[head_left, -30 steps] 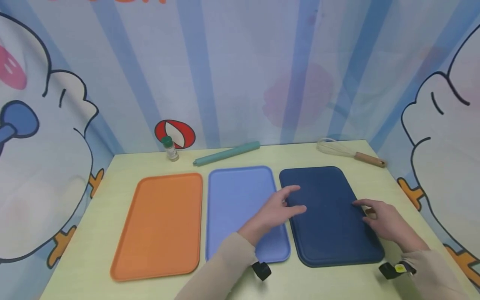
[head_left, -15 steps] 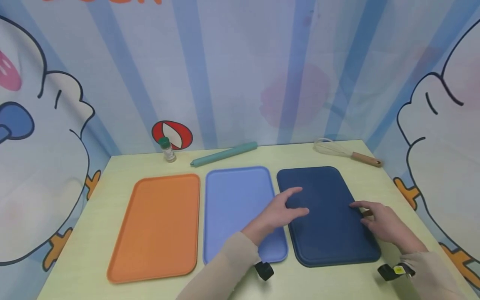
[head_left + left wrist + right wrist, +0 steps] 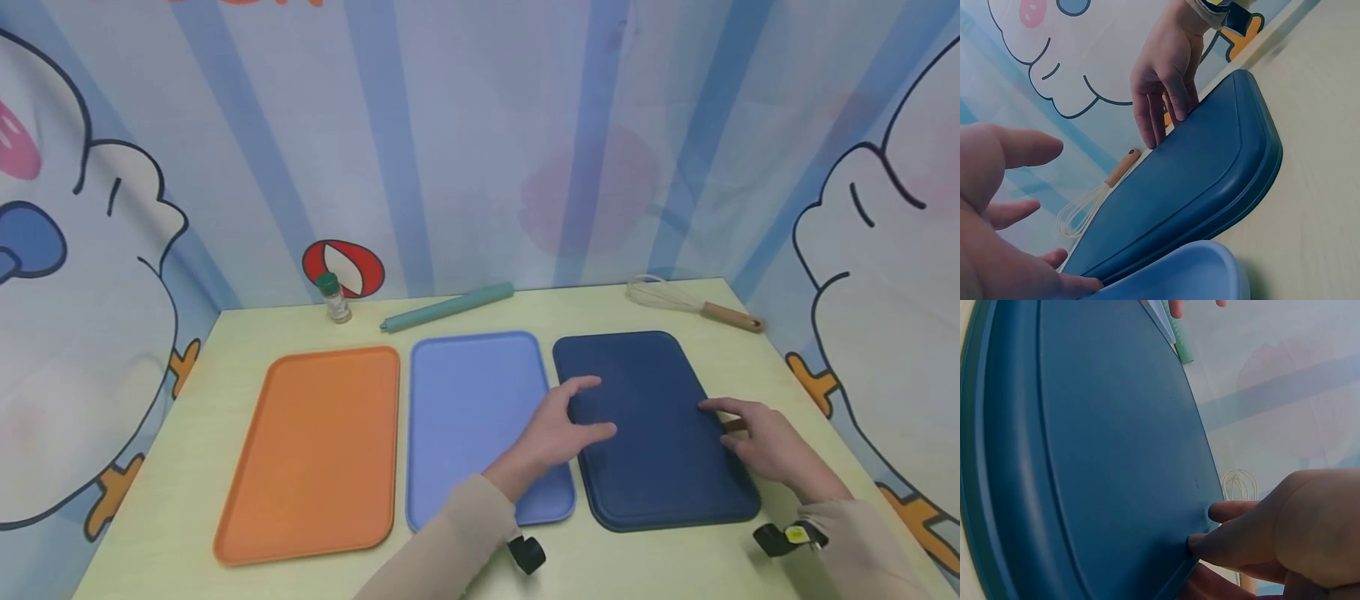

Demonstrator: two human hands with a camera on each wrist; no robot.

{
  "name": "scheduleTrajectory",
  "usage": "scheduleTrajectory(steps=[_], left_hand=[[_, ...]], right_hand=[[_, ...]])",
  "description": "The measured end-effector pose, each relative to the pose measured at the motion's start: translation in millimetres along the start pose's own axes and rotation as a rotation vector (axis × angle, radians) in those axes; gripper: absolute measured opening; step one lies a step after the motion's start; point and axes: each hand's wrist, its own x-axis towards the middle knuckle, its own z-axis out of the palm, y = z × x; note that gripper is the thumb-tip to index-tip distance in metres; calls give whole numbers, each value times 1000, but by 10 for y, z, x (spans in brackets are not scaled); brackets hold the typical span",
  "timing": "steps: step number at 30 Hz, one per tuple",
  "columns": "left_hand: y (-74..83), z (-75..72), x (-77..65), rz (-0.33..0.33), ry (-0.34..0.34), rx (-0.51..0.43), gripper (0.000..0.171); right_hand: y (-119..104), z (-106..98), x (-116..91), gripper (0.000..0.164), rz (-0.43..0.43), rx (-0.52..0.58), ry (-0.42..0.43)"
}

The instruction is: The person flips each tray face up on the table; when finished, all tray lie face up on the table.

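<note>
A navy tray (image 3: 645, 433) lies with its smooth, flat face up and its rounded rim toward the table. The left hand (image 3: 551, 429) reaches over the blue tray (image 3: 465, 400) to the navy tray's left side, thumb and forefinger spread apart. In the left wrist view a lower finger of this hand meets the navy tray's near edge. On the opposite side, the right hand (image 3: 761, 442) touches the long right edge with its fingertips. The right wrist view has thumb and forefinger (image 3: 1235, 544) on the top face by that edge, other fingers lower down.
An orange tray (image 3: 315, 450) lies at the left. Along the back are a green-capped jar (image 3: 335, 300), a teal rolling pin (image 3: 447, 307) and a whisk (image 3: 693, 304) with a wooden handle. A printed cloth (image 3: 480, 150) hangs behind the table (image 3: 180, 467).
The head view has shifted slightly. The left hand has come a little to the right and nearer, its thumb lower. Beside the navy tray, the right hand keeps its place.
</note>
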Motion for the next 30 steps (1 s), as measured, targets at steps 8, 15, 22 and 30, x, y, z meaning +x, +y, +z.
scheduleTrajectory(steps=[8,15,22,30], left_hand=[[-14,20,-6,48,3,7,68],[-6,27,-3,63,-1,-22,68],[-7,18,17,83,18,-42,68],[-16,-53,42,95,35,-107,66]], right_hand=[[7,1,-6,54,-11,45,8],[14,-9,-7,54,-5,54,8],[11,-23,-4,54,12,64,-4],[34,-17,-9,54,10,91,-11]])
